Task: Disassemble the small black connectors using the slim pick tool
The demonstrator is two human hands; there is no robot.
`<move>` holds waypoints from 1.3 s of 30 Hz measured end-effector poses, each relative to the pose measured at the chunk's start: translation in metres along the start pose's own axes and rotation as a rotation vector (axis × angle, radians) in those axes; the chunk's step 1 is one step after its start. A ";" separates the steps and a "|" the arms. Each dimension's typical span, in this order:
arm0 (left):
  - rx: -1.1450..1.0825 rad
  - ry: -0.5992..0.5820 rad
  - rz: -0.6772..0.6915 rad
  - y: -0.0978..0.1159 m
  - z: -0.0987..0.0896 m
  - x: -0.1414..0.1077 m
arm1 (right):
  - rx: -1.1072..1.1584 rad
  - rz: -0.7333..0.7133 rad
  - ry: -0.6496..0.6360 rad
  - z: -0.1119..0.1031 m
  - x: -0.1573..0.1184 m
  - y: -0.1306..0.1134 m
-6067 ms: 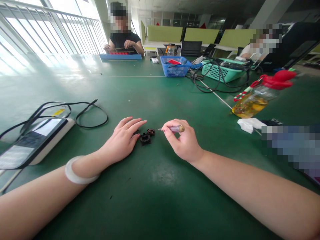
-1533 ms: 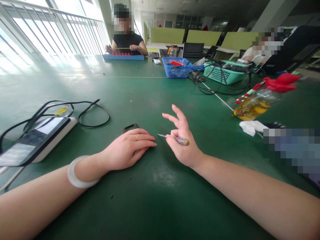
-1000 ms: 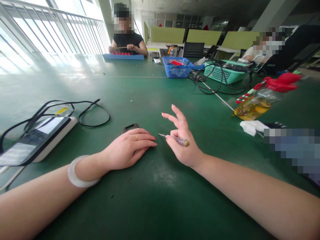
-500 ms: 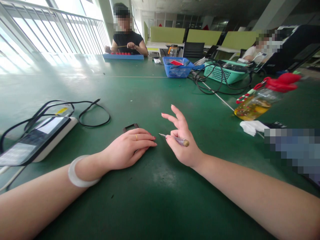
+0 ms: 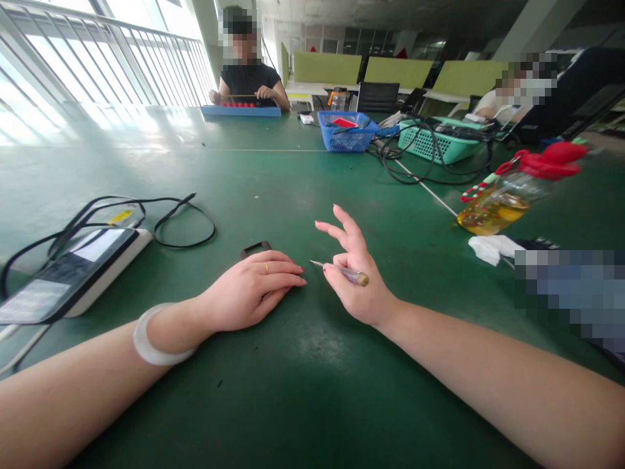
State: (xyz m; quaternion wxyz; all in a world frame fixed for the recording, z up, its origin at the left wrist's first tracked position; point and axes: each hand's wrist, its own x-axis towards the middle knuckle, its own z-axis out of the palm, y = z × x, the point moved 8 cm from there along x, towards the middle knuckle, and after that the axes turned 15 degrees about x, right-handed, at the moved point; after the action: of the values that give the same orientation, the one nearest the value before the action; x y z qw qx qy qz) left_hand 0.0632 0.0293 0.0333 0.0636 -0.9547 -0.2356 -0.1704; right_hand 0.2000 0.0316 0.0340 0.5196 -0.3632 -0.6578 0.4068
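Observation:
My left hand point(image 5: 256, 286) lies palm down on the green table, its fingers stretched out and close together. Just past its knuckles a small black rectangular frame point(image 5: 255, 248) shows, partly covered by the hand; whether anything else is under the palm is hidden. Between the thumb and curled fingers of my right hand point(image 5: 359, 280) is a small screwdriver point(image 5: 350, 273) with a see-through handle. Its thin metal tip points left, a short way from my left fingertips and apart from them. Two fingers of the right hand are raised and spread.
Left lies a white-and-black device point(image 5: 73, 273) with a looped black cable point(image 5: 185, 244). A red-lidded bottle point(image 5: 502, 202) and white cloth point(image 5: 493, 249) are right. Farther back stand a blue basket point(image 5: 346, 137) and a green basket point(image 5: 439, 146) with cables. A person point(image 5: 249, 81) sits opposite behind a blue tray point(image 5: 241, 111).
My hands and the screwdriver have stayed in place. Across the table, the other person's hands have shifted slightly right, and the thin stick between them is now more level.

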 end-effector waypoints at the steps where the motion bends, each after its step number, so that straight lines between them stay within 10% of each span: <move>1: 0.001 -0.001 0.001 0.000 0.000 0.000 | 0.001 0.001 0.001 0.000 0.000 0.000; 39: -0.001 0.023 -0.008 -0.001 0.000 -0.002 | -0.037 0.049 -0.024 0.001 0.001 0.004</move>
State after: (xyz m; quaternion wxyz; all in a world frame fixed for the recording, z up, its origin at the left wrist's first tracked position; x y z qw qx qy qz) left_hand 0.0614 0.0290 0.0328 0.0650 -0.9518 -0.2385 -0.1817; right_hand 0.1994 0.0335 0.0309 0.4949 -0.3836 -0.6623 0.4116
